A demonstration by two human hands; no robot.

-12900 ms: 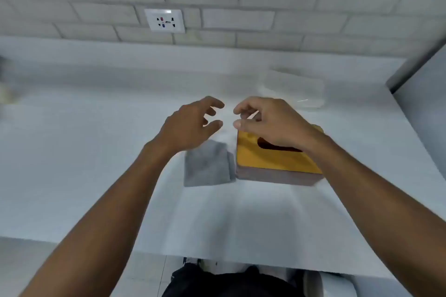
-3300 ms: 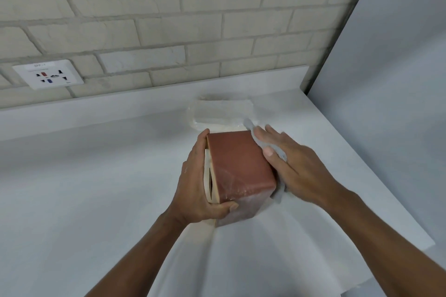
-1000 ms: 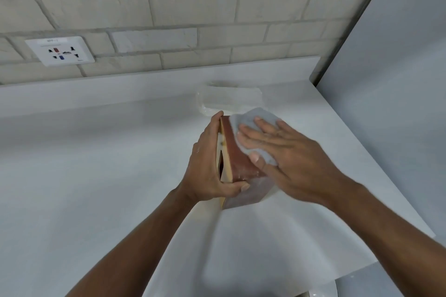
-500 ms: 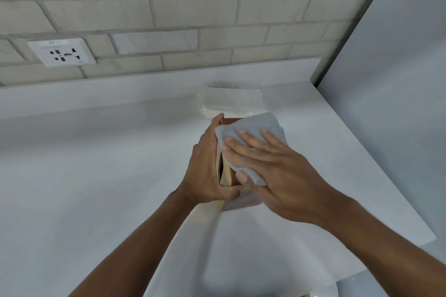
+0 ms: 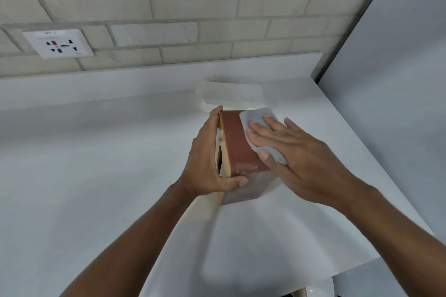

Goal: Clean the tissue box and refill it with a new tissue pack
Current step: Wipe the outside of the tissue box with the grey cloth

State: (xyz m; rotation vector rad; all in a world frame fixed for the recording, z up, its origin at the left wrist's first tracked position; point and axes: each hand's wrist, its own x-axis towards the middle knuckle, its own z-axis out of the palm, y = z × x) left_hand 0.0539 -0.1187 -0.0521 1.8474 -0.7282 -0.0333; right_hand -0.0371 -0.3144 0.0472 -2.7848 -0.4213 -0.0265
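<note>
since half a second ago, right hand [image 5: 296,152] and grey cloth [image 5: 257,117] have slid toward the right edge of the tissue box [image 5: 237,144], baring more of its brown upper face. i note the fingers flat and slightly spread, pressing the cloth onto that face. left hand [image 5: 207,161] grips the box's slotted side, thumb curled round the near end. box stands on its side on the white counter [image 5: 96,152]. clear-wrapped tissue pack [image 5: 229,94] lies just behind it, by the wall.
</note>
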